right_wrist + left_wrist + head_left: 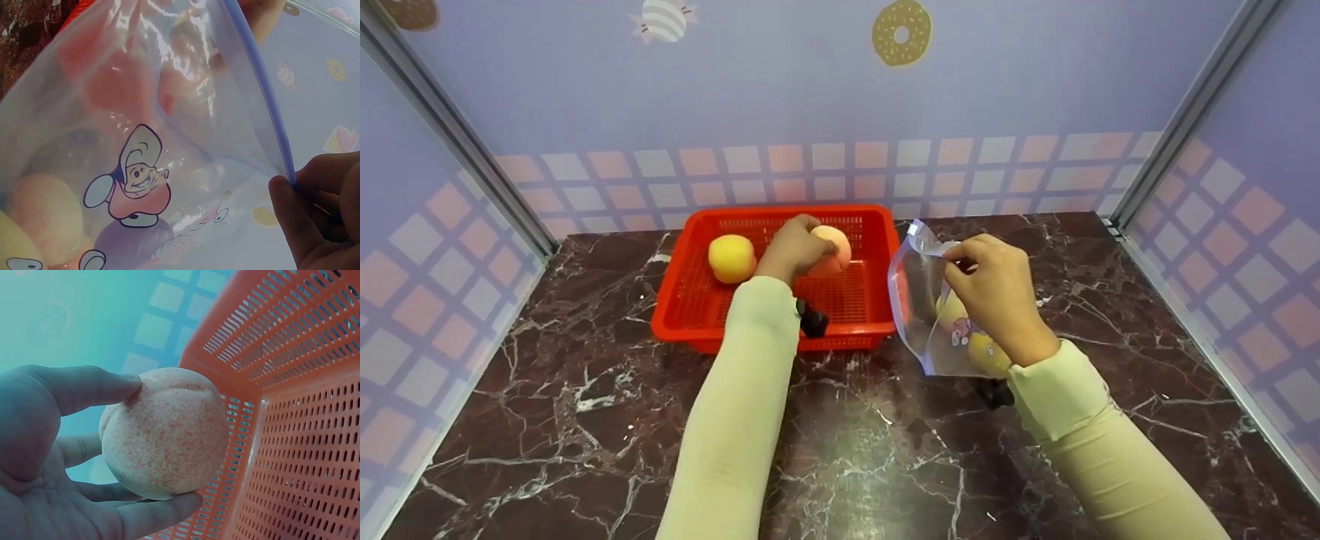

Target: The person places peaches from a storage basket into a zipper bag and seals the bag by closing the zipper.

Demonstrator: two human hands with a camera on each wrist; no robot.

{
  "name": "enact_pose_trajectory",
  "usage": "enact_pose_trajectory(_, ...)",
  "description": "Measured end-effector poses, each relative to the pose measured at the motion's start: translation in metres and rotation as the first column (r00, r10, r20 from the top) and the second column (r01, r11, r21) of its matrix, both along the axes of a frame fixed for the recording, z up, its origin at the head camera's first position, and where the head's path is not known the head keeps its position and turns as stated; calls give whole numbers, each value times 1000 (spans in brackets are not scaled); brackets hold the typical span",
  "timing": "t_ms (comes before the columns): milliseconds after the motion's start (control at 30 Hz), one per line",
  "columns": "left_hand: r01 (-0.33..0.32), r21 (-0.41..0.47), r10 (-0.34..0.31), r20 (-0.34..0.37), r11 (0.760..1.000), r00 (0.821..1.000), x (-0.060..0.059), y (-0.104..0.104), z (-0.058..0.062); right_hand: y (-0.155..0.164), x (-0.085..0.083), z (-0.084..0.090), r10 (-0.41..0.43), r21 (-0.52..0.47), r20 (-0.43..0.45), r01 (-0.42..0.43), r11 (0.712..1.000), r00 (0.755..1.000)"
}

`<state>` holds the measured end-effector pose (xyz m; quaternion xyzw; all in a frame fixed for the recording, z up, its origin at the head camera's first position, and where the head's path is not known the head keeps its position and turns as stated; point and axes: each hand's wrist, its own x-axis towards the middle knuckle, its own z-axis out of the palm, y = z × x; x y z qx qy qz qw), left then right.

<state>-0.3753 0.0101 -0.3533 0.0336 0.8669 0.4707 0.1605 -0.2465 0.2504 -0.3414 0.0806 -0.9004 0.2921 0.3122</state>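
My left hand (791, 251) is over the red basket (679, 331), gripping a pale pink peach (832, 255). In the left wrist view the thumb lies on top of the peach (166, 433) and the fingers curl beneath it. A yellow round fruit (731, 259) sits at the basket's left side. My right hand (994, 292) pinches the blue-edged mouth of a clear zip bag (911, 349), which gapes toward the basket. Through the printed plastic show a peach-coloured fruit (48, 216), a yellow one (14, 242) and a purple round thing (132, 239).
The basket stands near the back wall (780, 97) on a dark marbled tabletop (870, 450), with the bag close to its right side. Purple panels (1275, 247) with metal corner posts enclose the left and right sides.
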Motion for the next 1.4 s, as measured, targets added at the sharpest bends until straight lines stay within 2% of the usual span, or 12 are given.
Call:
enact_pose_trajectory(100, 18, -20, -19, -37, 1000, 999, 4, 0, 2, -1, 0, 0, 0, 2, 0, 0, 1000, 1000)
enact_pose_trajectory(300, 26, -5, -26, -77, 1000, 997, 9, -2, 2, -2, 1, -1, 0, 4, 9, 0, 1000, 1000)
enact_pose_trajectory(633, 21, 19, -20, -78, 1000, 997, 22, -3, 3, -3, 1, -3, -1, 8, -3, 1, 1000, 1000)
enact_pose_trajectory(800, 32, 13, -30, -106, 999, 994, 29, -4, 3, -3, 1, -3, -4, 0, 0, 4, 1000, 1000)
enact_pose_trajectory(1100, 59, 41, -53, -133, 997, 990, 47, -5, 5, -3, 1, -4, 2, -3, 1, -2, 1000, 1000)
enact_pose_trajectory(1400, 107, 39, -97, -201, 994, 975, 61, 6, 8, -3, 1, -6, 15, 3, -29, -15, 1000, 999)
